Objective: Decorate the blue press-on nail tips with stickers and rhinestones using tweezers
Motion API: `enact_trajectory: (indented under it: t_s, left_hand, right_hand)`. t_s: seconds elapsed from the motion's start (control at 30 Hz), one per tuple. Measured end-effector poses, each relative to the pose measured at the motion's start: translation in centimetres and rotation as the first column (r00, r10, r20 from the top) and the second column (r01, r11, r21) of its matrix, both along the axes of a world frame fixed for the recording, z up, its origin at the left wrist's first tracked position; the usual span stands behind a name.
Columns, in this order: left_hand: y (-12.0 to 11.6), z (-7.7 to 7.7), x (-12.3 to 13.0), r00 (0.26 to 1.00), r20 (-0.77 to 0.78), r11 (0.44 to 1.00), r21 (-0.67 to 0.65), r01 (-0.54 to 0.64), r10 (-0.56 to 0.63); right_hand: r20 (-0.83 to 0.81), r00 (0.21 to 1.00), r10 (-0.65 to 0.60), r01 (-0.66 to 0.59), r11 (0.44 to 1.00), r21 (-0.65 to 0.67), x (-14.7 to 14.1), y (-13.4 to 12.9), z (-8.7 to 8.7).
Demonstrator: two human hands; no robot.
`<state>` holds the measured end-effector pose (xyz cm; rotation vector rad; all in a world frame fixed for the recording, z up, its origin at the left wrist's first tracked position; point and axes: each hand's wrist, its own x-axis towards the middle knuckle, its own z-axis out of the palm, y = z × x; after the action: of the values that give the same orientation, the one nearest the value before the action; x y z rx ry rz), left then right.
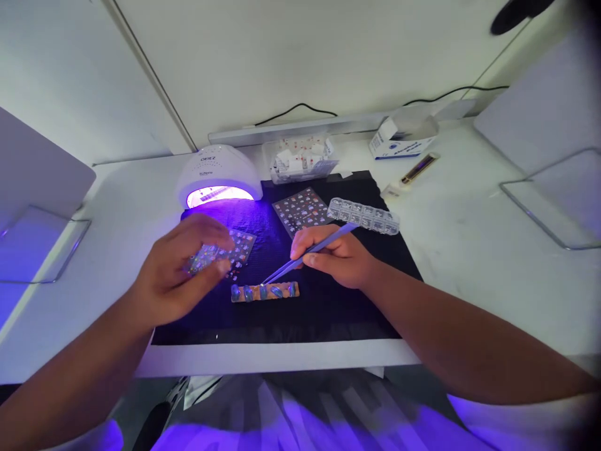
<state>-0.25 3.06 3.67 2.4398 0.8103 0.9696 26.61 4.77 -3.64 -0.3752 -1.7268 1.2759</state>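
A narrow, rough-edged tan strip [256,295] is laid on a wrinkled black sheet [328,316], with glossy, curved bluish nails [248,293] set along it in a row. At its upper edge, the pointed tips of slim, smooth tweezers [331,238] are held; contact cannot be told. The tweezers are gripped by the right hand [337,255]. The left hand [176,272] is held open, fingers curved, beside a shiny sticker sheet [244,243]. Beyond, violet light is cast by a smooth, domed lamp [220,166].

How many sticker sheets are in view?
2: one sticker sheet partly covered by the left hand, the other sheet farther off, near the clear compartment case. The hand could hide more.
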Motion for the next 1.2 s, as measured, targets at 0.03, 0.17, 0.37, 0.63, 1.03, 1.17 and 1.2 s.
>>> enact_trajectory:
  t_s: [0.03, 0.17, 0.37, 0.63, 1.03, 1.17, 1.2]
  left_hand:
    - [-0.4, -0.3, -0.1, 0.997, -0.031, 0.997, 0.02, 0.077, -0.077]
    - [-0.7, -2.6, -0.1, 0.967, -0.12, 0.966, 0.106, 0.237, -0.224]
    - [-0.7, -4.9, 0.5, 0.934, -0.228, 0.96, -0.031, 0.277, -0.277]
    - [-0.9, -5.5, 0.5, 0.943, -0.201, 0.963, -0.101, 0.251, -0.267]
    - [-0.8, -5.5, 0.5, 0.93, -0.249, 0.962, -0.109, 0.249, -0.269]
    - [-0.9, -5.5, 0.6, 0.932, -0.248, 0.964, -0.1, 0.246, -0.264]
    - [-0.9, -5.5, 0.6, 0.933, -0.248, 0.965, -0.097, 0.245, -0.262]
  right_hand:
    - [0.014, 1.0, -0.007, 0.007, 1.0, 0.013, 0.0, 0.0, 0.0]
    - [0.034, 0.999, -0.009, 0.007, 0.998, 0.065, 0.1, 0.1, -0.2]
    - [0.033, 0.999, -0.018, 0.015, 0.995, 0.097, 0.3, -0.1, 0.3]
    - [0.112, 0.993, -0.045, 0.029, 0.989, 0.144, 0.4, -0.2, 0.5]
    - [0.22, 0.974, -0.052, 0.016, 0.987, 0.162, 0.4, -0.5, 0.9]
    - [0.231, 0.971, -0.058, 0.02, 0.986, 0.167, 0.4, -0.5, 1.0]
    - [0.234, 0.971, -0.056, 0.017, 0.986, 0.165, 0.4, -0.6, 1.0]
